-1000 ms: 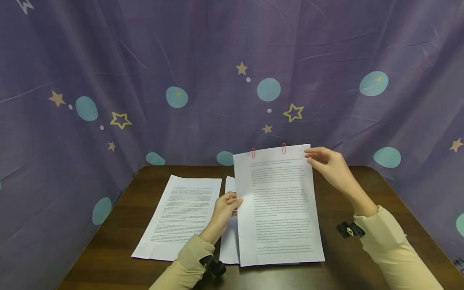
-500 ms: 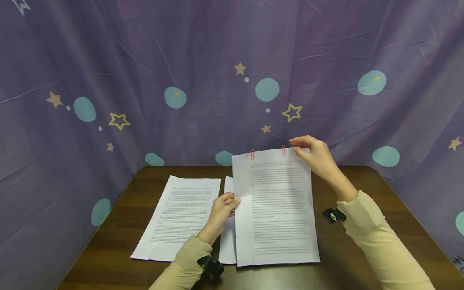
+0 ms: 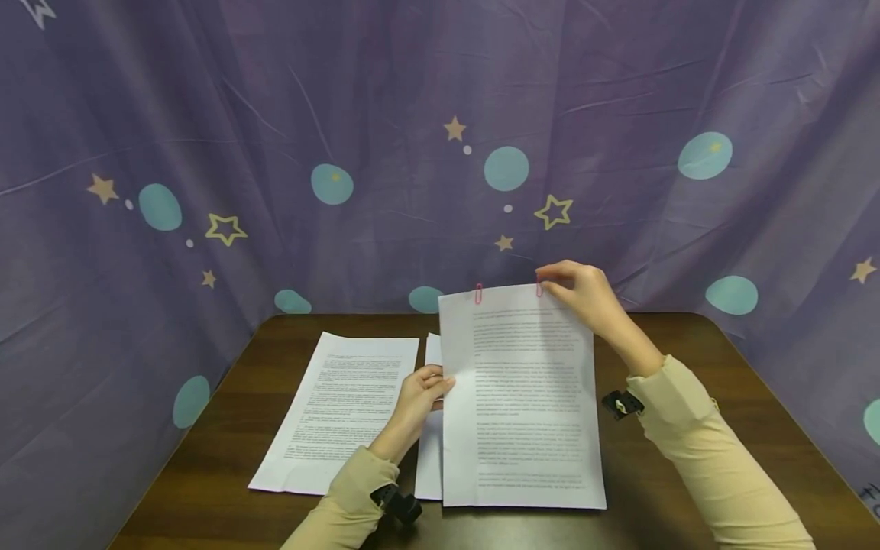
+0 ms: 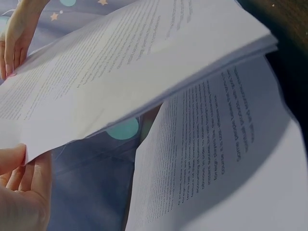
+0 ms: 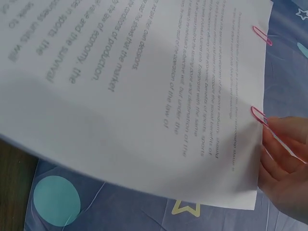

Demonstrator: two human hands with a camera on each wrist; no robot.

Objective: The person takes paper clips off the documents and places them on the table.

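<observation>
A sheaf of printed sheets (image 3: 529, 397) stands nearly upright over the table, two pink paper clips on its top edge. My left hand (image 3: 419, 393) pinches the sheaf's left edge between thumb and fingers. At the top edge, my right hand (image 3: 580, 294) pinches the right paper clip (image 3: 539, 287) with thumb and fingertips. In the right wrist view this clip (image 5: 258, 114) reaches past the paper's edge into the fingers. The left paper clip (image 3: 478, 294) sits on the edge, away from both hands. Layered page edges show in the left wrist view.
A printed stack (image 3: 344, 412) lies on the left of the brown wooden table (image 3: 687, 458). More white paper (image 3: 429, 458) lies behind the held sheaf, mostly hidden by it. A purple curtain (image 3: 385, 99) with stars and dots hangs behind the table.
My right hand has moved left along the top edge, from the sheaf's right corner to the right paper clip, and now pinches it. My left hand keeps its hold.
</observation>
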